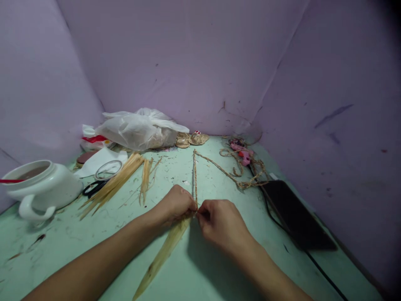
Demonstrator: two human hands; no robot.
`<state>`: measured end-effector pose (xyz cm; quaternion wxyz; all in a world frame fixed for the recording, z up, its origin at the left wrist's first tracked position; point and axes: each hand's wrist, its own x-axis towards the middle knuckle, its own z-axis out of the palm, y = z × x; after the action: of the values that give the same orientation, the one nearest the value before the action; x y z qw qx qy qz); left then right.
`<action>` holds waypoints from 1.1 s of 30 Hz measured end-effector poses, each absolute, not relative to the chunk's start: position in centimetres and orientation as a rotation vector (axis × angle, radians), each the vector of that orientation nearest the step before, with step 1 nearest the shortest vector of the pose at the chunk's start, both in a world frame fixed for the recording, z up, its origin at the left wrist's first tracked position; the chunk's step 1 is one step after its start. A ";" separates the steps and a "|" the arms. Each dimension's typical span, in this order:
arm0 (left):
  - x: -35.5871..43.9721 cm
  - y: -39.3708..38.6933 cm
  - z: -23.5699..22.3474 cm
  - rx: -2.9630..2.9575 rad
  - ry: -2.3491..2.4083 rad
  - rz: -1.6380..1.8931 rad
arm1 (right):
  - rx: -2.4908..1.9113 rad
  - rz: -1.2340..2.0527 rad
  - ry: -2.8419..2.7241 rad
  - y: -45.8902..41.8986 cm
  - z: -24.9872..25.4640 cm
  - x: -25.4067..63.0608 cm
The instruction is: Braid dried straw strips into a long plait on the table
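Note:
My left hand (176,205) and my right hand (221,221) meet at the middle of the green table (219,276), both closed in a pinch on the near end of a thin braided straw cord (195,175). The cord runs straight away from me, then bends right toward a loose coil (247,182). Loose flat straw strips (163,255) trail from under my left hand toward the near edge.
A bundle of straw strips (115,182) lies at the left with scissors (94,188) and a white pot (40,188). At the back are a plastic bag (140,129), small woven pieces (191,139) and a pink glue gun (242,154). A black phone (294,215) lies at the right.

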<state>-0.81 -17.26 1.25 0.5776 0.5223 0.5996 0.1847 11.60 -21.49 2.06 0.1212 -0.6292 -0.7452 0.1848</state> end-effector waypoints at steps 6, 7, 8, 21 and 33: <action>-1.3 -17.3 1.1 1.180 1.278 0.455 | -1.693 0.485 -2.311 -22.0 1.6 11.1; -1.3 -17.3 1.1 1.187 1.285 0.460 | -1.648 0.515 -2.303 -22.0 1.5 11.2; -1.4 -17.2 1.1 1.191 1.296 0.457 | -1.607 0.571 -2.291 -21.9 1.5 11.4; -1.8 -16.9 1.6 1.203 1.226 0.461 | -1.321 1.930 -0.908 -18.9 0.8 12.4; -1.9 -16.8 2.0 1.233 1.176 0.409 | -1.172 2.083 -0.803 -18.4 -0.7 12.7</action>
<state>-1.95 -16.78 2.00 0.6400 0.5407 0.5156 0.1794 12.69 -18.36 -0.73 0.3053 -0.4428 -0.3031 0.7867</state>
